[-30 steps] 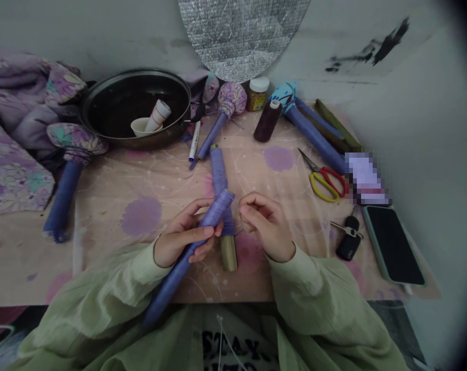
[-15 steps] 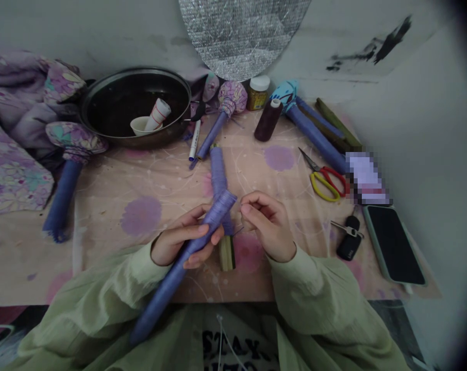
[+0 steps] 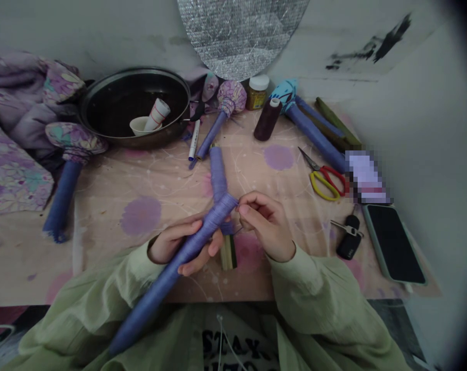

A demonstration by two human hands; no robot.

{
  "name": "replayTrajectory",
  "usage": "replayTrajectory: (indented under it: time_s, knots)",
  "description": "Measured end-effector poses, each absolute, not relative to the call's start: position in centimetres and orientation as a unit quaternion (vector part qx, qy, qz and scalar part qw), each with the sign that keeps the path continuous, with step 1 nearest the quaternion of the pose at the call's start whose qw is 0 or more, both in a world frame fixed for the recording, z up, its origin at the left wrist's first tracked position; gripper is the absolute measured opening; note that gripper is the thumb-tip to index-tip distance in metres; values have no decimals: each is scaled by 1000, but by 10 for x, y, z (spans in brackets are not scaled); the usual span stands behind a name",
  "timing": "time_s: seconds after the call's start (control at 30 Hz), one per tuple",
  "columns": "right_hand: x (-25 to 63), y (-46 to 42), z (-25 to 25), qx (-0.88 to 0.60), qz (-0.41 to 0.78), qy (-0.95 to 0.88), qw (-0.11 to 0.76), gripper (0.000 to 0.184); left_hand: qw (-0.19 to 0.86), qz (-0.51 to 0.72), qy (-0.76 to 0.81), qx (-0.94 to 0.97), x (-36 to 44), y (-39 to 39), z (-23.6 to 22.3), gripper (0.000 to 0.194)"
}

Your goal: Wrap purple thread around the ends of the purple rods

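My left hand (image 3: 190, 242) is wrapped round a long rod wound with purple-blue thread (image 3: 152, 288), which slants from my lap up to the right. At the rod's upper end my right hand (image 3: 266, 221) is closed in a pinch, thumb against forefinger. A thin dark strand, seemingly thread, shows between the rod's tip and these fingertips; most of it is too fine to follow. Beneath the held rod, a second purple-wrapped stick (image 3: 218, 172) lies on the table, its bare greenish end (image 3: 228, 253) sticking out near me.
Scissors (image 3: 322, 178), keys (image 3: 349, 236) and a phone (image 3: 395, 245) lie to the right. Farther back are a dark thread spool (image 3: 267, 121), a jar (image 3: 257, 93), a marker (image 3: 194, 140) and a black pan (image 3: 135, 135). A cloth-headed stick (image 3: 65, 190) lies left.
The rod has slid and turned slightly in my left hand, its lower end shifting down and left. My left fingers have loosened a little; the rod's tip and right fingertips are closer together.
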State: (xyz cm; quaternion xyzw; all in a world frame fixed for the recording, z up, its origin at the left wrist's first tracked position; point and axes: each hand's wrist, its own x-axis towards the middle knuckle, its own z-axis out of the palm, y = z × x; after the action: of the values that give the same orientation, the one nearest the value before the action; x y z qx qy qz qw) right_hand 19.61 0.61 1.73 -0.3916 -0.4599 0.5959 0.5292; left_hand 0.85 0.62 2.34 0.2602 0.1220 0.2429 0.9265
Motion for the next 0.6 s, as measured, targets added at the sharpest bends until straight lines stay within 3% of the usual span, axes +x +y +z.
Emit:
replayTrajectory:
  time_s: [0.4,0.6]
  knots:
    - [194,5,19,-395,598,-458,526,16,942,247,79,213,8,4,15,35]
    - [193,6,16,-388,608,-454,523,19,963,225,-17,147,15,4,9,37]
